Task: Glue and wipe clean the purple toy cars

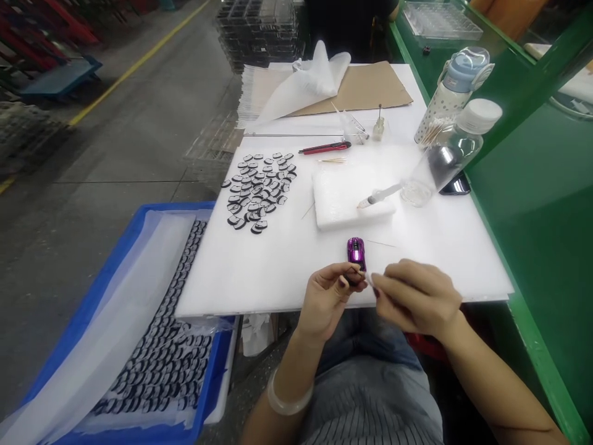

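Note:
Close to the table's front edge, my left hand (pixel 322 303) pinches a small dark part (pixel 354 278) between thumb and fingers. My right hand (pixel 412 296) is closed around a thin white-tipped stick (pixel 369 280), its tip close to that part; whether they touch I cannot tell. Just beyond my fingers a shiny purple toy car (pixel 356 250) stands on the white tabletop (pixel 269 272). A syringe (pixel 380 195) rests across a white foam block (pixel 345 213) behind the car. Many small black-and-clear parts (pixel 262 191) are spread over the table's left side.
Left of the table, a blue crate (pixel 139 222) contains rows of similar parts under a white sheet. A red utility knife (pixel 325 148), a small glass bottle (pixel 378 128) and cardboard (pixel 370 89) lie farther back. A clear bottle (pixel 451 157) and patterned flask (pixel 451 93) stand right, beside a green partition.

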{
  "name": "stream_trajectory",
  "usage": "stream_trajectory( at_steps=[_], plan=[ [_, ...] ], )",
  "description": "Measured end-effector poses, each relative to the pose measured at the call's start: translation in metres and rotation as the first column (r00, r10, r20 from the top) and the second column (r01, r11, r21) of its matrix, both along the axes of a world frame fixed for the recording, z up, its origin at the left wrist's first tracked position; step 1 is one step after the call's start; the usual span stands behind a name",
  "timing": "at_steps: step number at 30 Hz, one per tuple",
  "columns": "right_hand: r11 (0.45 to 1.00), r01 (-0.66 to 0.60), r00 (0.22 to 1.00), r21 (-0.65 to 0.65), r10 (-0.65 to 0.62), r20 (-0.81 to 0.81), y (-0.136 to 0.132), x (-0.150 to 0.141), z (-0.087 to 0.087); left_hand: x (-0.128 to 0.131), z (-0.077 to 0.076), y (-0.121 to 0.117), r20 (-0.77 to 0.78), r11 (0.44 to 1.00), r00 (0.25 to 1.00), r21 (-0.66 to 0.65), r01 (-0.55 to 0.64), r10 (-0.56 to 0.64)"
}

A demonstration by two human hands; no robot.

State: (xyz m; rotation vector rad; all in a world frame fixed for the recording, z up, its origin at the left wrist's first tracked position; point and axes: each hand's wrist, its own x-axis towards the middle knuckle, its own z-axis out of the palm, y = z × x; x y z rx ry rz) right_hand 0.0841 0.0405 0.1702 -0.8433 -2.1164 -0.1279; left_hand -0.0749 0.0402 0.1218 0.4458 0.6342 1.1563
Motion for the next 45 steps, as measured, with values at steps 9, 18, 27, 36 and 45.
stream_trajectory(
  at_steps=[9, 18, 27, 36, 45],
  plan=[
    [0.985, -0.002, 0.995, -0.17, -0.016, -0.102, -0.009, -0.004, -0.003, 0.001, -0.007, -0.001, -0.045, 0.994, 0.998, 0.104, -0.033, 0.038],
    [0.261, -0.634, 0.616, -0.728, -0.399, -0.679, -0.008, -0.013, -0.013, 0.002, -0.012, -0.01, -0.304, 0.846, 0.939, 0.532, 0.029, 0.159],
    [0.362, -0.6, 0.573, -0.714, -0.429, -0.699, -0.012, -0.028, -0.021, 0.004, -0.014, -0.012, -0.32, 0.859, 0.917, 0.51, -0.044, 0.237],
    [0.791, -0.217, 0.701, -0.572, -0.282, -0.655, -0.009, -0.011, -0.016, -0.002, -0.008, -0.005, -0.065, 0.981, 0.994, 0.179, -0.071, 0.084],
    [0.986, 0.037, 0.979, -0.161, -0.068, -0.192, -0.013, -0.015, -0.013, 0.0, -0.001, -0.006, -0.142, 0.99, 0.984, 0.098, -0.097, 0.11]
  ],
)
